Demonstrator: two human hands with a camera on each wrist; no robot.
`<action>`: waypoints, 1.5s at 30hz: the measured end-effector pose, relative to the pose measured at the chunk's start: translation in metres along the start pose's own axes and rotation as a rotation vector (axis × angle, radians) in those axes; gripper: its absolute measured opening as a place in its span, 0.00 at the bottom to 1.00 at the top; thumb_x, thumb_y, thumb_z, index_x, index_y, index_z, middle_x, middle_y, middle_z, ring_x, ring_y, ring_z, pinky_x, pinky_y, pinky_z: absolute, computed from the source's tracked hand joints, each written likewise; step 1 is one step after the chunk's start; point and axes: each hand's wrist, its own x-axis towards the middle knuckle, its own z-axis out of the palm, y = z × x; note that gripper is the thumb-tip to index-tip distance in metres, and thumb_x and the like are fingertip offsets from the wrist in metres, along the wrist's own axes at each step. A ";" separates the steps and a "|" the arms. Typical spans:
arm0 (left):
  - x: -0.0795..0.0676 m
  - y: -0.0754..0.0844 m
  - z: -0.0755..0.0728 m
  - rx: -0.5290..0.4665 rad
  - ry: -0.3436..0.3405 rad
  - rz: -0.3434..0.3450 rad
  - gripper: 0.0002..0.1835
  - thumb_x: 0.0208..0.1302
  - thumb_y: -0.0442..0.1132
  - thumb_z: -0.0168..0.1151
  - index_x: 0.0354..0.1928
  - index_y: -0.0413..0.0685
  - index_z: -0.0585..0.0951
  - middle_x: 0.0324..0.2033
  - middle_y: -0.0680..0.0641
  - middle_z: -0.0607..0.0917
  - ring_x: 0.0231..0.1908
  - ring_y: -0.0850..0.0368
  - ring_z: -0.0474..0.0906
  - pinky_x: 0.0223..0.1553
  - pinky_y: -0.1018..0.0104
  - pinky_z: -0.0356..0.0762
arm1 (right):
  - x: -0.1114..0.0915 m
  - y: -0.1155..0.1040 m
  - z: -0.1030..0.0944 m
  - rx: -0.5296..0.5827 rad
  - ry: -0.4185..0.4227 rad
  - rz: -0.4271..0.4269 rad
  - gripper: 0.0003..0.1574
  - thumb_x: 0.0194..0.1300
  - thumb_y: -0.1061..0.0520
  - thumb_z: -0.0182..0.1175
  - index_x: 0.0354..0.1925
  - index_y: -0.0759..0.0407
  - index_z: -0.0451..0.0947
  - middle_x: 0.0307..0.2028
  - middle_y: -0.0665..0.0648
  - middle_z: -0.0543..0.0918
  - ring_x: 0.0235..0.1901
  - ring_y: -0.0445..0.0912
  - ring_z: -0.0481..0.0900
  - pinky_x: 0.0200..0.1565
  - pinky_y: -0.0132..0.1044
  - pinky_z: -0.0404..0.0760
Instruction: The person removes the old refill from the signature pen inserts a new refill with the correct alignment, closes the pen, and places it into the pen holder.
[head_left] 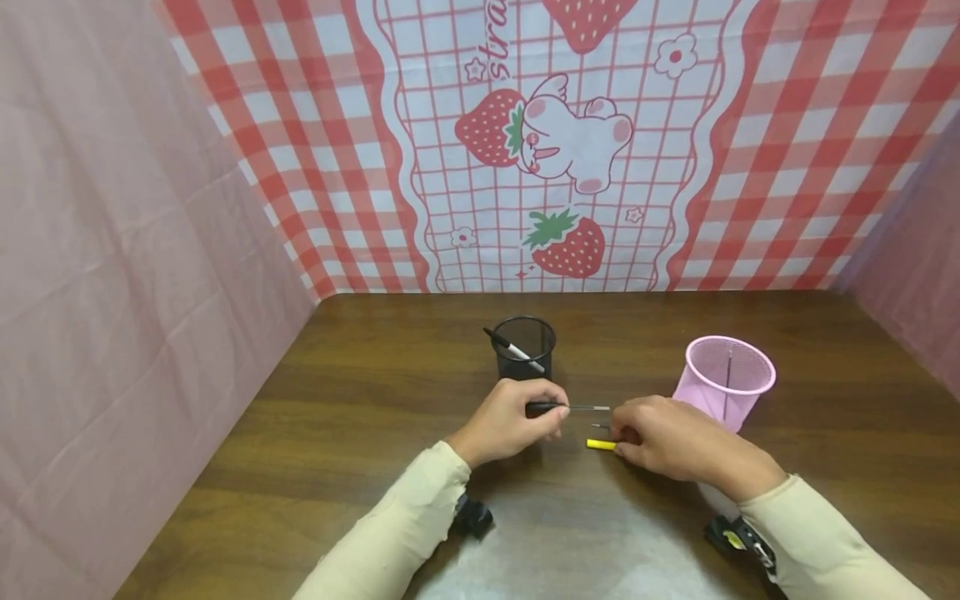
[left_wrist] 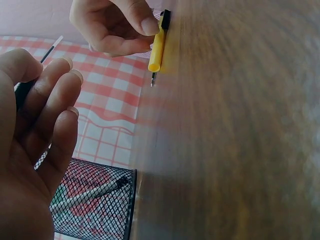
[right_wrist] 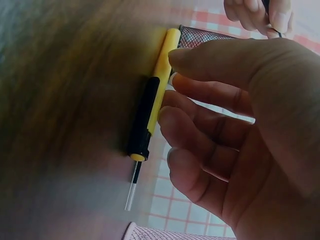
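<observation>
My left hand [head_left: 508, 423] pinches a black pen barrel [head_left: 537, 407] between thumb and fingers. A thin refill [head_left: 588, 408] with a pale end projects from it toward the right. My right hand [head_left: 670, 440] is low over the table, its thumb and fingertips right beside a yellow pen barrel [right_wrist: 164, 65] with a black clip [right_wrist: 144, 117]. The yellow barrel lies on the wood, partly covered by the hand in the head view. Another refill [right_wrist: 131, 195], clear at its tail, lies along the yellow barrel; its metal tip [left_wrist: 153, 80] shows past the barrel's other end.
A black mesh pen cup [head_left: 525, 367] stands just behind my left hand, with a black and white pen [head_left: 517, 350] leaning in it. Behind my right hand is a pink mesh cup [head_left: 697, 396]. A checked strawberry cloth [head_left: 360, 208] hangs beyond the wooden table [head_left: 337, 392].
</observation>
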 end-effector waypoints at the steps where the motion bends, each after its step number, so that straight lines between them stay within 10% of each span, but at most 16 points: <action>1: 0.000 0.000 0.000 0.000 0.001 0.003 0.02 0.63 0.37 0.60 0.35 0.48 0.79 0.19 0.57 0.81 0.20 0.70 0.79 0.23 0.73 0.79 | 0.000 0.000 0.000 -0.001 -0.001 0.000 0.13 0.49 0.54 0.69 0.23 0.41 0.72 0.20 0.36 0.68 0.20 0.32 0.66 0.22 0.29 0.67; 21: 0.001 0.001 0.001 -0.002 -0.016 -0.003 0.04 0.62 0.37 0.60 0.36 0.44 0.79 0.20 0.56 0.81 0.20 0.69 0.79 0.23 0.74 0.79 | -0.003 -0.001 0.006 -0.037 -0.033 -0.002 0.13 0.46 0.54 0.67 0.20 0.41 0.71 0.19 0.37 0.67 0.19 0.33 0.65 0.20 0.30 0.66; 45: -0.001 0.038 -0.010 0.010 -0.008 0.001 0.02 0.61 0.30 0.59 0.35 0.40 0.79 0.19 0.49 0.82 0.20 0.63 0.80 0.23 0.74 0.78 | -0.003 0.000 0.003 -0.074 -0.034 0.043 0.14 0.40 0.52 0.64 0.19 0.39 0.67 0.16 0.37 0.65 0.17 0.34 0.63 0.18 0.29 0.63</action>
